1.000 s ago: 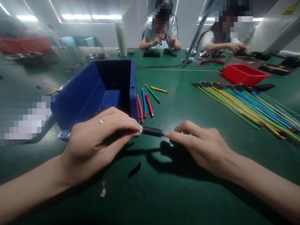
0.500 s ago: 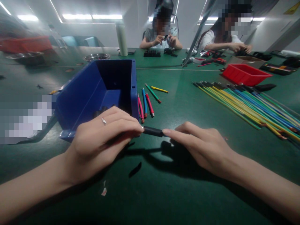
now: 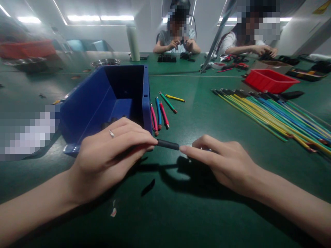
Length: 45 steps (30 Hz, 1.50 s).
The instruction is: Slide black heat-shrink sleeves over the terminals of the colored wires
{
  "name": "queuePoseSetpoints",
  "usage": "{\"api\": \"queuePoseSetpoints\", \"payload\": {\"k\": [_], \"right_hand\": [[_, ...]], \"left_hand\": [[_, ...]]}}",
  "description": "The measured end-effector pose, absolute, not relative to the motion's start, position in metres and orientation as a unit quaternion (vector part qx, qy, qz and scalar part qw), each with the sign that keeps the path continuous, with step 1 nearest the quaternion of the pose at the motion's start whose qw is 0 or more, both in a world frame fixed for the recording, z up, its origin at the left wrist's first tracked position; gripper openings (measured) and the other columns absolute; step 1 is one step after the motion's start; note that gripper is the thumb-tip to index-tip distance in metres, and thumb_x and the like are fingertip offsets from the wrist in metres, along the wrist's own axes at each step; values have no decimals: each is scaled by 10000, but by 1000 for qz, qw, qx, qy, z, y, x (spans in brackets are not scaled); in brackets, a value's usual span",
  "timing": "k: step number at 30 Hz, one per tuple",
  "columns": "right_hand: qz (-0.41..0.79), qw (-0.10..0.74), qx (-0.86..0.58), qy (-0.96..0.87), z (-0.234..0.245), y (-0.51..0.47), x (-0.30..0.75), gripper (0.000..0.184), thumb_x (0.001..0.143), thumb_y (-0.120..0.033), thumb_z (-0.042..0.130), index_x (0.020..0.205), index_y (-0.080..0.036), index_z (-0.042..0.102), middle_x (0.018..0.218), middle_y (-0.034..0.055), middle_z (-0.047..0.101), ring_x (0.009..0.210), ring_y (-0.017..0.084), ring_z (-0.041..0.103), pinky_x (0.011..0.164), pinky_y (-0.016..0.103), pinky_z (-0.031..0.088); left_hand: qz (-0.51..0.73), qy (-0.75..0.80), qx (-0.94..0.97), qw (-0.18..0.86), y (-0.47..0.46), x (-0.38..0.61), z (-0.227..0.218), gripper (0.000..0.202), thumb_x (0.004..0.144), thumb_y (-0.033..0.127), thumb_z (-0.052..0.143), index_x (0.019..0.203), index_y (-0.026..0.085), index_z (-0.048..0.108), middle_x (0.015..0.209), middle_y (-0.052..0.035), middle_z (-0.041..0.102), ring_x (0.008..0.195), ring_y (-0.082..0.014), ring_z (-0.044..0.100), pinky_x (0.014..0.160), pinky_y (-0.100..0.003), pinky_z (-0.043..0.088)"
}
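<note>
Between my two hands a short black tube (image 3: 168, 144) is held nearly level, just above the green table. My left hand (image 3: 116, 155), with a ring on one finger, pinches its left end between closed fingertips. My right hand (image 3: 222, 158) has its fingers closed at the tube's right end; a small shiny bit shows behind the index finger, too hidden to name. Just beyond the tube lie several short cables with bare copper or metal ends, among them a red cable (image 3: 164, 115), a blue cable (image 3: 158, 113) and a green cable (image 3: 168, 102).
A blue bin (image 3: 88, 100) with dark pieces in it stands behind my left hand. To the right, a row of long yellow, green and blue cables (image 3: 266, 113) lies near a red tray (image 3: 271, 81). Across the table (image 3: 181, 220) two people work with their hands.
The silvery end seen at my left fingertips is now out of sight, and so is the thin grey piece at the tube's right end. Both hands have stayed nearly in place.
</note>
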State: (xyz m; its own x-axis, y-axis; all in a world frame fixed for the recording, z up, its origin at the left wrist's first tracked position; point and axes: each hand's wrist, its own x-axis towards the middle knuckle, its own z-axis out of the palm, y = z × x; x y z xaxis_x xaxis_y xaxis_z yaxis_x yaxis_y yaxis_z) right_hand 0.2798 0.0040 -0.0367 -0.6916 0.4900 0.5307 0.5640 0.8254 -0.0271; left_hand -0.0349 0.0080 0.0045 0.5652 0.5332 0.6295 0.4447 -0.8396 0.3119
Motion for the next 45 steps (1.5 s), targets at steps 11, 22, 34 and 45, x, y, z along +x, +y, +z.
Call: {"api": "queuePoseSetpoints", "payload": {"k": [11,22,34,45], "right_hand": [[-66,275,-288,-915,-35,3,278,551,1080,-4,384,1513,-320,512,1061,-36,689,673,112,578,577,244,406],[-80,253,-279,-923,-27,5,277,548,1049,17,407,1493,-289,502,1038,-38,706,611,108,583,521,238,414],[-76,268,-276,-920,-27,7,277,527,1038,-1,449,1464,-281,582,1040,-25,729,631,93,601,549,227,402],[-98,294,-316,-897,-34,6,277,300,1163,-198,471,1374,-238,681,1069,43,752,723,117,672,593,247,452]], "left_hand": [[377,281,880,66,8,-36,4,182,1079,67,651,1160,211,727,1041,19,794,997,-101,722,928,-196,585],[372,294,879,49,6,-33,5,170,1073,91,679,1157,227,736,1031,26,806,980,-115,732,907,-219,590],[383,306,869,58,8,-33,4,171,1048,96,710,1117,248,744,1009,53,806,945,-105,742,874,-204,601],[388,342,851,91,4,-32,6,157,1040,129,696,1124,256,734,1021,23,789,912,-142,751,841,-249,624]]}}
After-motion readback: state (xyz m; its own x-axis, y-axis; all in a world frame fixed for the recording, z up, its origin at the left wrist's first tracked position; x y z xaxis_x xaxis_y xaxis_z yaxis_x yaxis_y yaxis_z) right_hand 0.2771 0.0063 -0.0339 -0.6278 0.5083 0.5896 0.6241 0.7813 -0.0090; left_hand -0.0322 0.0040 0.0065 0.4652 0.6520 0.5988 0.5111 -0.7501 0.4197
